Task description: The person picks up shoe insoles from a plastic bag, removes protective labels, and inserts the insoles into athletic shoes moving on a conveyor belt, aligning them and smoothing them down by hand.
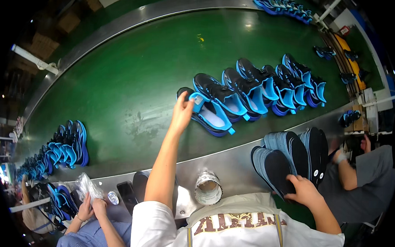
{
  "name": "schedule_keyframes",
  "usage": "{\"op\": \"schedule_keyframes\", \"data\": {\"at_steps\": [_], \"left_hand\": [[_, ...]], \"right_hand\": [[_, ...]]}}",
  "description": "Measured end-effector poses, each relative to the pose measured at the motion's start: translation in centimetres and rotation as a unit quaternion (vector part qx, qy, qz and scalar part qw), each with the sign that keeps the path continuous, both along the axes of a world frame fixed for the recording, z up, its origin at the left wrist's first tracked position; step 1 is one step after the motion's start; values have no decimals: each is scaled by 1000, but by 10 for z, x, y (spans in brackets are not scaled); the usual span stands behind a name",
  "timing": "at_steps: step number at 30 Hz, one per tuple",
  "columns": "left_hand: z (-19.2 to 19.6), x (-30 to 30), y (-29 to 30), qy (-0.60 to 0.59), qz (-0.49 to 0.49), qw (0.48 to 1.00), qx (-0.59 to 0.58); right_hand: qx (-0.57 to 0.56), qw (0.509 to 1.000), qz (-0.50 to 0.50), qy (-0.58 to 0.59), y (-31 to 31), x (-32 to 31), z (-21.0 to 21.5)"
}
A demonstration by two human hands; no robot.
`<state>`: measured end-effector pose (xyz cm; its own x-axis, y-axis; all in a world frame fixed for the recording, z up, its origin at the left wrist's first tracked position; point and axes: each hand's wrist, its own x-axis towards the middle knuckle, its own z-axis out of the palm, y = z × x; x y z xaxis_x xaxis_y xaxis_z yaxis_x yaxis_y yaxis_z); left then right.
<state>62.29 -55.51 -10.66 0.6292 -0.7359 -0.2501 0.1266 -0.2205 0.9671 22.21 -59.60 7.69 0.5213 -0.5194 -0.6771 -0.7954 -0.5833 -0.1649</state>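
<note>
My left hand (182, 112) reaches over the green conveyor belt (138, 78) and grips the turned-back tongue of the nearest black-and-blue sneaker (213, 119). The shoe lies with its opening toward me, showing a pale inside. My right hand (306, 192) is at the near edge of a stack of black insoles (272, 169) on the metal ledge. Its fingers are curled at the top insole's edge, with the thumb apart from the index finger. Further insole stacks (312, 149) with blue-grey edges lie just beyond.
More sneakers (251, 86) run in a row to the right; another group (70, 141) stands at left. A tape roll (208, 188) and a phone (126, 195) sit on the ledge. One co-worker's hands (92, 207) handle clear plastic at left; another person (361, 181) sits at right.
</note>
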Motion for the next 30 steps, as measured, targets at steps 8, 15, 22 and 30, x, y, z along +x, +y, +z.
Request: {"op": "schedule_keyframes", "data": {"at_steps": [8, 15, 22, 30], "left_hand": [[6, -18, -5, -315, 72, 944, 71], [1, -15, -7, -168, 136, 976, -10], [-10, -11, -6, -124, 163, 979, 16], [-7, -9, -5, -132, 177, 975, -23]], "right_hand": [[-143, 911, 136, -362, -58, 87, 45], [-184, 839, 319, -400, -49, 203, -57], [-179, 857, 303, -375, -47, 243, -126], [-105, 868, 319, -367, -57, 252, -143]]}}
